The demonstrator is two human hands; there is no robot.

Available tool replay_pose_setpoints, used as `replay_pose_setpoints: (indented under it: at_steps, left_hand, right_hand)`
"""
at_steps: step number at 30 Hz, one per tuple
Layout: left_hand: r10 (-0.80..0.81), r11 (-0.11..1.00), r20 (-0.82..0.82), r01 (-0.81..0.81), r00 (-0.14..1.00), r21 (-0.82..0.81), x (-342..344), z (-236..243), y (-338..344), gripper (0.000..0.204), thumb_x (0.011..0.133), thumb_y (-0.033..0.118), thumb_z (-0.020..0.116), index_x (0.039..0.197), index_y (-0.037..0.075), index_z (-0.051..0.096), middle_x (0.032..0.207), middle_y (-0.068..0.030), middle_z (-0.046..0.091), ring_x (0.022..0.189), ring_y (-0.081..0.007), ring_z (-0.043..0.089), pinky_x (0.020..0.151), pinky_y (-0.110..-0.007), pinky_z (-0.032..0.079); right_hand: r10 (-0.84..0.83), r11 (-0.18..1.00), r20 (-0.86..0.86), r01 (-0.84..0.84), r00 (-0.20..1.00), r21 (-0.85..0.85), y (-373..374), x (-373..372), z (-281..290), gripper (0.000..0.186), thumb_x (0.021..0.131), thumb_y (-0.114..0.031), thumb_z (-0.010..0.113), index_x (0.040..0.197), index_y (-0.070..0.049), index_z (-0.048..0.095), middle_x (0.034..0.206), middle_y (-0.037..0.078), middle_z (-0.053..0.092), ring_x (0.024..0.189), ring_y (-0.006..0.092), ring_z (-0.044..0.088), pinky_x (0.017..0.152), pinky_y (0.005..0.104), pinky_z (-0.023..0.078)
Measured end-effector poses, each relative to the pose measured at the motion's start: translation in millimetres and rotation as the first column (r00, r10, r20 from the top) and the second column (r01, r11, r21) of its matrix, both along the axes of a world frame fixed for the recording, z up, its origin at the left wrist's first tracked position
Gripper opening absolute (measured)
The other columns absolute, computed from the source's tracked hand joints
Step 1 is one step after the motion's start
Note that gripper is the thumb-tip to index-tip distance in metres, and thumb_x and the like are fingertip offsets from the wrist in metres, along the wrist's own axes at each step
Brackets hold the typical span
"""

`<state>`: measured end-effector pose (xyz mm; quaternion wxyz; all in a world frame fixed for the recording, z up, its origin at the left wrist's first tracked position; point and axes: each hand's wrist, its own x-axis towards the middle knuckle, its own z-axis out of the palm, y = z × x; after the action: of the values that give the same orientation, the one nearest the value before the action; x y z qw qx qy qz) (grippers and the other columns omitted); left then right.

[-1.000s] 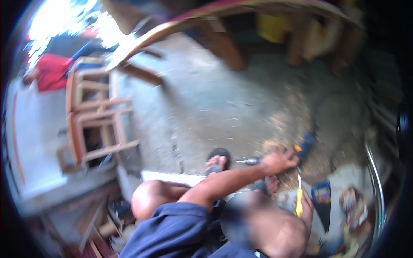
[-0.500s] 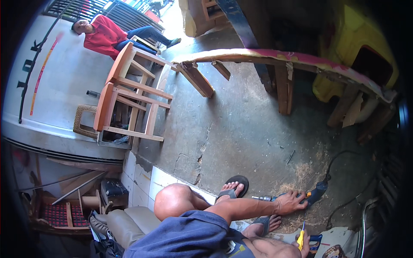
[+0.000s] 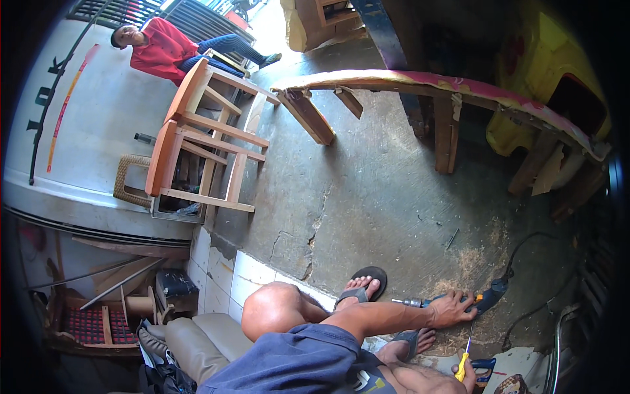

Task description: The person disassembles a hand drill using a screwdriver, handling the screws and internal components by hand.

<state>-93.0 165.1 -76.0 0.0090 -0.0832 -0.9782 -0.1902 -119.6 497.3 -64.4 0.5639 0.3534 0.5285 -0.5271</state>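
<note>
My left hand (image 3: pixel 451 308) rests with curled fingers on a blue power drill (image 3: pixel 489 295) lying on the floor among pale shavings, its metal chuck pointing left. Close below it, near the lower right edge, my right hand (image 3: pixel 464 375) grips a yellow-handled screwdriver (image 3: pixel 462 364), whose thin blade points up toward the drill. A saw with a blue handle (image 3: pixel 484 368) lies beside the right hand. My sandaled feet (image 3: pixel 357 289) are near the drill, and a black cord (image 3: pixel 528 243) runs from the drill's back end.
A curved padded board (image 3: pixel 394 82) on wooden legs stands across the upper right, before a yellow plastic object (image 3: pixel 512 131). Wooden chair frames (image 3: pixel 210 138) stand left, near a seated person in red (image 3: pixel 157 49). A leather cushion (image 3: pixel 200 345) and scrap wood (image 3: pixel 105 295) occupy the lower left.
My view has swung since the blurred earliest frame, so the board and chairs now sit lower and further right in the picture. My hands remain on the drill and screwdriver.
</note>
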Motion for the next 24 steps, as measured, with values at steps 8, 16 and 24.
replay_pose_setpoints:
  at_steps: [8, 16, 24]
  left_hand:
    - [-0.030, 0.997, 0.316, 0.006, 0.948, 0.079, 8.2, 4.4, -17.2, 0.053, 0.090, 0.015, 0.058, 0.141, 0.016, 0.043, 0.142, -0.0297, 0.044, 0.112, -0.0484, 0.060, 0.084, -0.051, 0.060]
    - [-0.048, 0.998, 0.297, 0.036, 0.954, 0.047, -15.0, 19.3, -0.6, 0.071, 0.080, 0.029, 0.078, 0.138, 0.013, 0.041, 0.138, -0.0283, 0.048, 0.109, -0.0450, 0.061, 0.085, -0.054, 0.055]
    - [-0.023, 1.000, 0.372, 0.026, 0.928, -0.005, -8.2, 23.1, -8.6, 0.075, 0.076, 0.035, 0.082, 0.137, 0.011, 0.046, 0.137, -0.0242, 0.048, 0.112, -0.0424, 0.058, 0.091, -0.052, 0.053]
  right_hand:
    - [0.851, 0.422, -0.509, -0.409, -0.130, 0.809, -106.3, -1.1, 111.2, 0.051, 0.089, -0.016, 0.069, 0.138, -0.008, 0.063, 0.098, 0.020, 0.069, 0.092, 0.0406, 0.068, 0.079, 0.0490, 0.054]
    - [-0.159, 0.985, 0.031, 0.161, 0.987, -0.068, -88.4, -12.2, 104.3, 0.037, 0.101, -0.023, 0.058, 0.137, -0.014, 0.057, 0.092, 0.009, 0.066, 0.055, 0.0160, 0.060, 0.041, 0.0292, 0.046]
    - [0.195, 0.981, -0.396, -0.180, 0.897, 0.076, -108.2, -17.4, 128.1, 0.063, 0.100, -0.025, 0.062, 0.158, -0.014, 0.039, 0.111, 0.015, 0.069, 0.077, 0.0168, 0.067, 0.053, 0.0311, 0.056]
